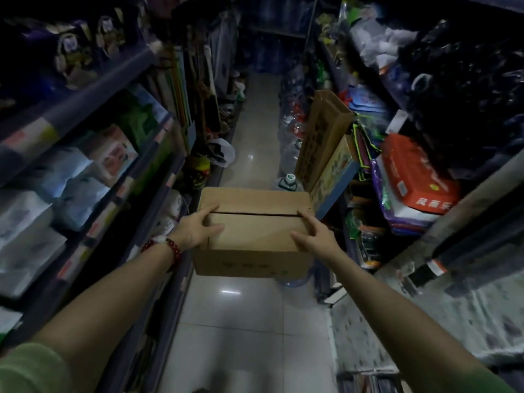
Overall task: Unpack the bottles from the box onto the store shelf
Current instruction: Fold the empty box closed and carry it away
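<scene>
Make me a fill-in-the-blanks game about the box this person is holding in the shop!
1. The brown cardboard box has its top flaps ____.
2. The box is held by ____ hands.
3. The left hand has a bracelet of ____ beads at its wrist.
4. The right hand grips the box's ____ side.

Missing words: closed; two; red; right

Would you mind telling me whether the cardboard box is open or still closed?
Closed: the cardboard box has both top flaps folded flat, meeting at a seam. No bottles show.
</scene>
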`<act>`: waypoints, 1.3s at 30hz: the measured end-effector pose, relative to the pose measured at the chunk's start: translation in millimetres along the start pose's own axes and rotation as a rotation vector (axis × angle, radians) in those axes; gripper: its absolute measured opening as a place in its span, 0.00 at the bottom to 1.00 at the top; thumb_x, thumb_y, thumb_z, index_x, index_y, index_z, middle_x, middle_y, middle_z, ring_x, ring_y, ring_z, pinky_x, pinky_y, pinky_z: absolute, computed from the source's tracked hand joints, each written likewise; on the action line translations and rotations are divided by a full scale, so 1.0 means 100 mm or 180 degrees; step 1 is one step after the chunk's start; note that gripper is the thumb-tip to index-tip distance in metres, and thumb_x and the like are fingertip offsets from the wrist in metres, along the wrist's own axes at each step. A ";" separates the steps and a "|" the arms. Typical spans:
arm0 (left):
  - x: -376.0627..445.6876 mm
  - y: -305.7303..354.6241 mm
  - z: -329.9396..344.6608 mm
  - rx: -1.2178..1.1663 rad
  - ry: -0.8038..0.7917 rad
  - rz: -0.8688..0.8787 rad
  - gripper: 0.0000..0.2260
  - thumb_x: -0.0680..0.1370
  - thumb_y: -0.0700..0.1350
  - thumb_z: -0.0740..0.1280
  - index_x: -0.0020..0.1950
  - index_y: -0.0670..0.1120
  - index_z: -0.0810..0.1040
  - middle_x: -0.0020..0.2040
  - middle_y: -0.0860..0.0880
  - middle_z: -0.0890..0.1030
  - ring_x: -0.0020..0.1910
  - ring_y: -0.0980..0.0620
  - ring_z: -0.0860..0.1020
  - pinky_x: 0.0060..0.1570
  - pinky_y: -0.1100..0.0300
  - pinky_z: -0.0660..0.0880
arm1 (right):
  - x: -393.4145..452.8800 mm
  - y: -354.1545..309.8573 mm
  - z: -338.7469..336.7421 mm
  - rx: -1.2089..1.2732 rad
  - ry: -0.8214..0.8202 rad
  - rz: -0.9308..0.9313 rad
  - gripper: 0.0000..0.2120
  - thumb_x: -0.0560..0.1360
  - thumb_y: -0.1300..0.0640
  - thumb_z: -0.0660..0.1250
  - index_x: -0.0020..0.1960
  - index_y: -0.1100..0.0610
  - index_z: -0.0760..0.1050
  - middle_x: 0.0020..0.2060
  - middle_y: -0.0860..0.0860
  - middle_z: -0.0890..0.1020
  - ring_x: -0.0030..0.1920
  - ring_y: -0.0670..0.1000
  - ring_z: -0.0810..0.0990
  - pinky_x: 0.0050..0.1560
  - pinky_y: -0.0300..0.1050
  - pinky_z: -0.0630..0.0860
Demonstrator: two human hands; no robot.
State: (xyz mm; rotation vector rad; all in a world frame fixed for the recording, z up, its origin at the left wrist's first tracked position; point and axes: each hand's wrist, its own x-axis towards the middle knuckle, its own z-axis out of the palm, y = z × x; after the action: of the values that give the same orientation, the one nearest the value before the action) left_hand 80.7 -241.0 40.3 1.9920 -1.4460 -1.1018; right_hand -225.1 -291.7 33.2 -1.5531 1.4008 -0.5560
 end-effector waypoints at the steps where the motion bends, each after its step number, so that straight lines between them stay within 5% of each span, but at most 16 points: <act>1: 0.15 0.01 -0.04 0.0000 -0.0010 -0.0010 0.30 0.75 0.53 0.69 0.75 0.56 0.62 0.73 0.42 0.66 0.71 0.42 0.65 0.67 0.59 0.62 | 0.14 -0.01 0.01 -0.0007 -0.0004 -0.0004 0.30 0.75 0.52 0.70 0.74 0.46 0.64 0.74 0.51 0.63 0.73 0.56 0.63 0.69 0.47 0.67; 20: 3.28 0.50 -0.58 0.0509 -0.0343 0.0060 0.30 0.75 0.50 0.70 0.75 0.53 0.63 0.72 0.44 0.69 0.69 0.44 0.69 0.63 0.60 0.67 | 2.94 -0.30 -0.21 -0.0376 0.0323 0.0232 0.31 0.76 0.55 0.69 0.76 0.52 0.62 0.74 0.54 0.65 0.72 0.56 0.65 0.65 0.42 0.65; 25: 4.01 0.31 -0.45 0.0465 -0.0326 -0.0168 0.30 0.75 0.50 0.70 0.75 0.52 0.63 0.72 0.44 0.69 0.69 0.44 0.69 0.65 0.57 0.67 | 3.76 -0.04 -0.13 -0.0470 0.0163 0.0250 0.31 0.75 0.54 0.70 0.75 0.51 0.64 0.72 0.54 0.68 0.71 0.56 0.68 0.69 0.48 0.68; 39: 5.82 -1.42 0.49 0.0473 -0.0193 -0.0248 0.29 0.73 0.50 0.71 0.73 0.54 0.66 0.66 0.44 0.76 0.63 0.45 0.75 0.61 0.56 0.72 | 5.49 1.86 1.14 -0.0662 0.0195 0.0227 0.30 0.74 0.56 0.72 0.73 0.54 0.66 0.68 0.54 0.75 0.65 0.56 0.75 0.56 0.34 0.67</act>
State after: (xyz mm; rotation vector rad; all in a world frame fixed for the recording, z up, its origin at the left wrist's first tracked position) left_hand 202.4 -726.7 -292.6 2.1506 -1.5331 -1.1257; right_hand -92.4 -750.7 -314.5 -1.6533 1.5958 -0.4287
